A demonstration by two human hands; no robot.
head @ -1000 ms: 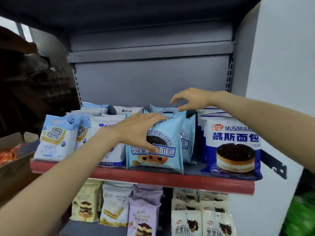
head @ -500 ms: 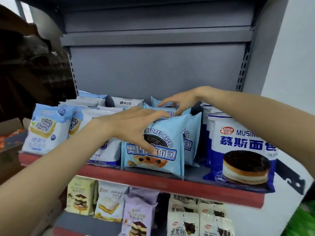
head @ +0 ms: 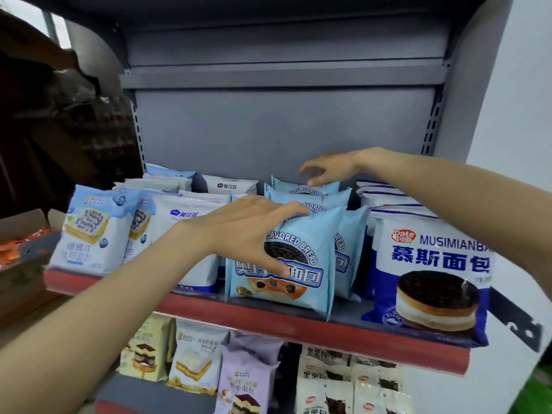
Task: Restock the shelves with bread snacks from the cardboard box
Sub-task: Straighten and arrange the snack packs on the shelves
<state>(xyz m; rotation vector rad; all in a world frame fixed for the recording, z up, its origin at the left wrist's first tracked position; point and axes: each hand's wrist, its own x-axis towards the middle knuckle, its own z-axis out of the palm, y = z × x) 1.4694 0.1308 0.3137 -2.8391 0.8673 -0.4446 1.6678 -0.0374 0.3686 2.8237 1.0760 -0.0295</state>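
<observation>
A row of light blue cookie-flavoured bread packs [head: 301, 264] stands upright on the red-edged shelf [head: 268, 319]. My left hand [head: 245, 231] holds the front pack, fingers over its top edge and thumb on its face. My right hand [head: 328, 167] hovers just above the rearmost blue pack [head: 307, 186], fingers loosely curled and holding nothing. A cardboard box [head: 21, 231] with orange packs sits at the far left.
White-and-blue bread packs [head: 89, 231] fill the shelf's left part, and dark blue mousse bread packs [head: 430, 270] its right. The lower shelf holds beige, purple and white packs [head: 197, 357]. A grey back panel [head: 283, 127] rises behind. A white wall [head: 513, 115] stands at the right.
My right hand has lifted off the top of the rear blue packs and now hovers above them. My left hand stays on the front blue pack.
</observation>
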